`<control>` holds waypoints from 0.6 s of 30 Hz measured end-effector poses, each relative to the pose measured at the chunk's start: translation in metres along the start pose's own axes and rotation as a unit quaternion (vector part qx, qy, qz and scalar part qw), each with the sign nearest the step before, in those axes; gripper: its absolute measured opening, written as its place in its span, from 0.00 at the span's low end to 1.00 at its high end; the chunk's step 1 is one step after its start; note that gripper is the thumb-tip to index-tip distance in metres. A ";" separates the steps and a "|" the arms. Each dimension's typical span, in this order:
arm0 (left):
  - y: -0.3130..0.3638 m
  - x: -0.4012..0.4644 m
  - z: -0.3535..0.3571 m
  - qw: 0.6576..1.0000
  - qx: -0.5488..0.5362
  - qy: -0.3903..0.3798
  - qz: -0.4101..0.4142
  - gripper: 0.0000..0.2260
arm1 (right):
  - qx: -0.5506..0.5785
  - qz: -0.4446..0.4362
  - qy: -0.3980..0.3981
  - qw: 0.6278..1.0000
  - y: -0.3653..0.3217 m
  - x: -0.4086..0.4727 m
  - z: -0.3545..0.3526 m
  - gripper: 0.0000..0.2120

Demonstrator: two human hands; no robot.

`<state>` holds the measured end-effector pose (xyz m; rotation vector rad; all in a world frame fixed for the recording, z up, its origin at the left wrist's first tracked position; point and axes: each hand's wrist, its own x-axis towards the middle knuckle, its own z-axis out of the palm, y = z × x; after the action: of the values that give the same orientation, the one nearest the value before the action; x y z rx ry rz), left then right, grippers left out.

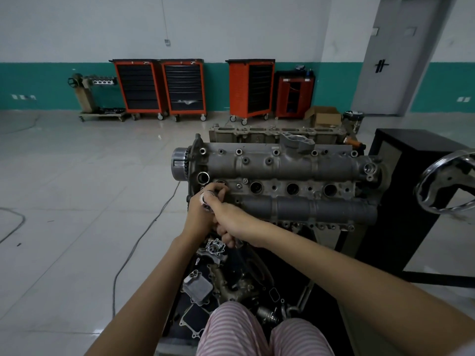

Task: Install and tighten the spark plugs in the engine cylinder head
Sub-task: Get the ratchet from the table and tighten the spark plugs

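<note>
Grey metal cylinder head (282,176) sits on a stand, where the left hand (203,209) pinches a shiny ratchet head (205,199) over the leftmost plug hole, hiding any spark plug, while the right hand (231,222) curls around the mostly covered handle.

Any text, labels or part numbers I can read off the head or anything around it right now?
None readable.
Cylinder head: no legible casting marks or numbers.
Orange tool cabinets: small plates at the top, too small to read.
Grey door: black mark, a symbol, not text.
Wall plates: blurred.
</note>
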<state>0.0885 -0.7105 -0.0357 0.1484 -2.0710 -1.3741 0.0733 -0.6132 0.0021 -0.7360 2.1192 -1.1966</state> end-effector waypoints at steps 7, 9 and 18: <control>0.001 0.004 0.001 0.981 0.177 0.065 0.055 0.03 | -0.620 -0.207 0.174 0.736 -0.044 -0.001 -0.046 0.33; 0.003 0.008 -0.001 0.968 0.240 0.074 0.024 0.04 | -0.641 -0.237 0.162 0.712 -0.053 0.002 -0.052 0.31; 0.006 0.004 -0.005 0.960 0.275 0.023 0.045 0.07 | -0.294 -0.060 0.070 0.951 -0.013 -0.001 -0.025 0.35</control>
<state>0.0894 -0.7134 -0.0274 0.3114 -2.3388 -0.7033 0.0578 -0.6045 0.0243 -1.0736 2.6169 -0.6752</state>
